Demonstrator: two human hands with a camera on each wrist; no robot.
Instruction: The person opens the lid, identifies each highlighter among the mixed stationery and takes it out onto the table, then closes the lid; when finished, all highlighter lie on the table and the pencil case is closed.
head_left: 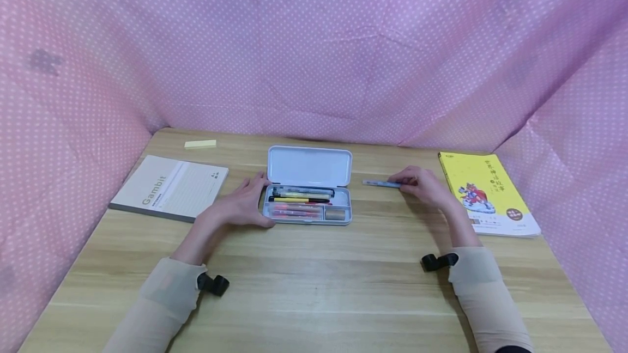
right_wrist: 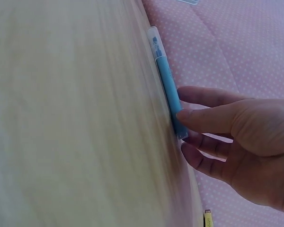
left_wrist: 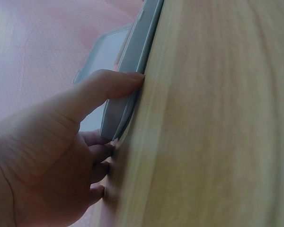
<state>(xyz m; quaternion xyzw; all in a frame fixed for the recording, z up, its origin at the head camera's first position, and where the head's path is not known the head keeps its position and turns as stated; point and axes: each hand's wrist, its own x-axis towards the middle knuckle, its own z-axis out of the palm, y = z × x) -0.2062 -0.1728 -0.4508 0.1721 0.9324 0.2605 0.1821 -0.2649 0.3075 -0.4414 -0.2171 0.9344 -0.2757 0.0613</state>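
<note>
An open light-blue pencil case point(head_left: 310, 166) sits mid-table with its lid folded back. My left hand point(head_left: 243, 204) spans the case's left end, its thumb pressed on the front edge and the other fingers bent around the back corner. Inside lie several pens, among them a yellow-and-black pen point(head_left: 299, 200), some pink pens point(head_left: 296, 211) and a grey-brown block point(head_left: 336, 214). To the right, my right hand point(head_left: 424, 185) pinches the rear end of a blue marker point(right_wrist: 166, 80) with thumb and fingers. The marker's clear cap points left, and its body lies close along the tabletop.
At left lies a grey Gambit notebook point(head_left: 171, 187), with a pale yellow strip point(head_left: 200, 144) behind it. A yellow book point(head_left: 485, 189) lies beyond my right hand. Pink dotted cloth point(head_left: 314, 59) hangs behind the wooden table point(head_left: 314, 287) and along its sides.
</note>
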